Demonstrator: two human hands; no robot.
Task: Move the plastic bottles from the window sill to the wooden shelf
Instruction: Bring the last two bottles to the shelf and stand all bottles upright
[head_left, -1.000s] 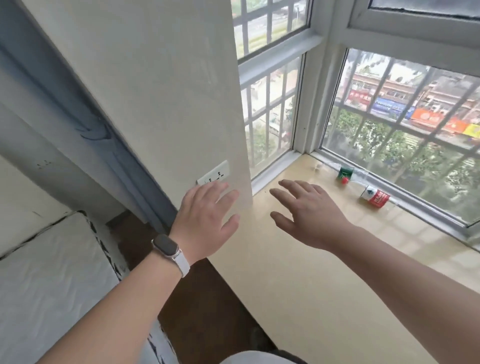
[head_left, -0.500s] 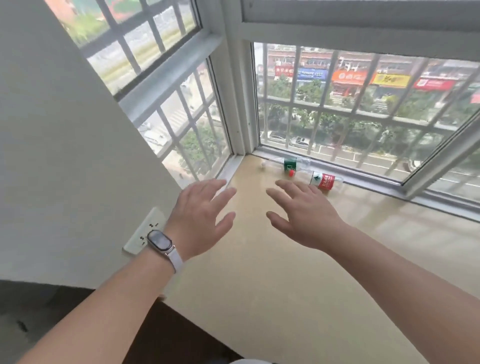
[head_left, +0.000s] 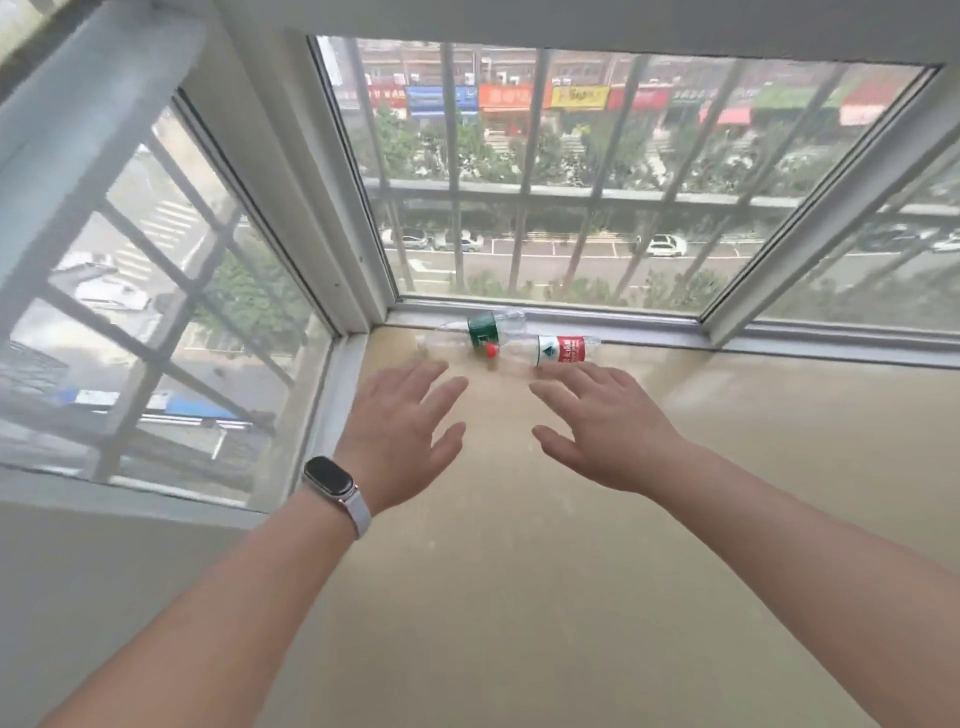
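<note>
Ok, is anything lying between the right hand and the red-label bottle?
Nothing. The head view shows only a thin strip of bare window sill between the right hand and the red-label bottle.

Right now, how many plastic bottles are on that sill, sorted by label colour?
Green-labelled plastic bottle: 1
Red-labelled plastic bottle: 1
Total: 2, both lying on their sides on the window sill.
</note>
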